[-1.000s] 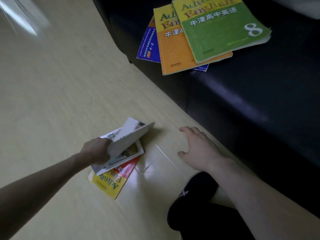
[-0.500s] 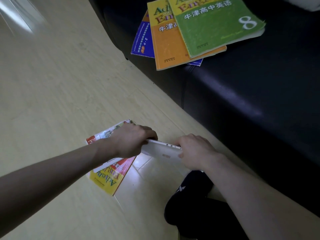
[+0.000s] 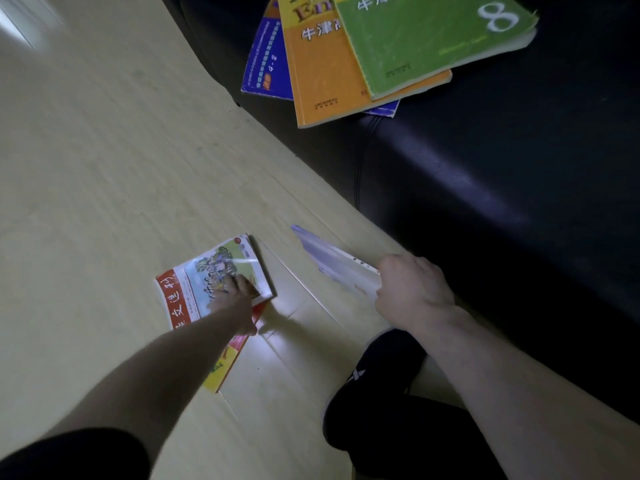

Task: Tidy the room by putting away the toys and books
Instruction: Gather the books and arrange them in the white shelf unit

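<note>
A thin white booklet [image 3: 332, 259] is lifted off the wooden floor, gripped at its near edge by my right hand [image 3: 412, 289]. My left hand [image 3: 235, 299] rests on a picture-cover book with a red band [image 3: 207, 275] that lies on the floor. Under that book lies a yellow and red book [image 3: 225, 362], mostly covered by my left arm. On the black sofa [image 3: 485, 188] at the top lie three stacked books: a green one [image 3: 426, 39] on top, an orange one [image 3: 329, 77] below it and a blue one [image 3: 265, 64] at the bottom.
The sofa's front edge runs diagonally from top centre to lower right. My knee in black fabric [image 3: 377, 393] is on the floor between my arms. Pale wooden floor [image 3: 104, 150] stretches to the left.
My left hand let go of the white booklet and dropped onto the picture-cover book. My right hand took the booklet alone and pulled it to the right, off the pile.
</note>
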The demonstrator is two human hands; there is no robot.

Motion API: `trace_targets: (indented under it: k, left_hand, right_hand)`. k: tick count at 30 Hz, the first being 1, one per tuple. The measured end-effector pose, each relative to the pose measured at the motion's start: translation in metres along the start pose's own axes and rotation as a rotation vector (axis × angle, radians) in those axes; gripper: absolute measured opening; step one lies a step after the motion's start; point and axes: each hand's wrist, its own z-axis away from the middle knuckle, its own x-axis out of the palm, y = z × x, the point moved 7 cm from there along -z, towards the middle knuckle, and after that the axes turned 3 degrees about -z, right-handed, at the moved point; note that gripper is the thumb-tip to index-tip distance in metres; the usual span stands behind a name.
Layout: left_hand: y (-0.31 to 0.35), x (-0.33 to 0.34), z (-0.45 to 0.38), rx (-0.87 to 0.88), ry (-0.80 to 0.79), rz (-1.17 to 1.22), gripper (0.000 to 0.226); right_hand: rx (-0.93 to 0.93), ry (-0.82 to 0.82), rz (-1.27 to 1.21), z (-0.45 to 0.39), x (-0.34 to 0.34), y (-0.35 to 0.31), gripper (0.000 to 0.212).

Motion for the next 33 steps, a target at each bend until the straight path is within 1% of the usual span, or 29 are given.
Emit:
trace_targets:
  k: [1,3,5,7,12,16,19,23,28,30,33]
  left_hand:
    - [0.004,0.01,-0.002,-0.033,-0.011,0.024,0.152]
    - [0.012,0.015,0.003,-0.067,0.001,-0.005,0.155]
    - [0.016,0.009,0.005,-0.054,0.055,-0.053,0.152]
    - [0.017,0.006,0.003,-0.032,0.095,-0.036,0.148]
    - [0.007,0.016,-0.009,0.002,0.095,0.059,0.146]
    - [0.006,0.015,-0.018,0.016,0.129,0.119,0.146]
    - [0.009,0.017,-0.019,-0.014,0.144,0.081,0.147]
    - [0.016,0.018,-0.018,-0.053,0.154,0.068,0.132]
    - [0.02,0.017,-0.016,-0.098,0.172,0.029,0.116]
    - [0.016,0.016,-0.019,-0.096,0.154,0.041,0.111]
    - [0.007,0.013,-0.024,-0.047,0.151,0.105,0.1]
  right_hand:
    - [-0.016,0.0,0.002,-0.001,0.002,-0.004,0.015]
    - [-0.047,-0.013,0.001,-0.003,0.007,-0.01,0.02]
    - [-0.057,-0.024,-0.007,-0.004,0.012,-0.01,0.019]
    - [-0.057,-0.033,-0.006,-0.002,0.014,-0.007,0.013]
    - [-0.05,-0.041,-0.02,-0.004,0.014,-0.003,0.005]
    - [-0.049,-0.005,-0.027,-0.006,0.014,0.002,0.013]
    - [-0.038,0.009,-0.037,-0.006,0.012,0.005,0.014]
    - [-0.023,-0.003,-0.058,-0.006,0.014,0.009,0.011]
    - [-0.013,-0.014,-0.059,-0.01,0.018,0.011,0.012]
    - [-0.016,-0.01,-0.052,-0.011,0.018,0.01,0.012]
    - [-0.031,-0.02,-0.038,-0.011,0.02,0.007,0.014]
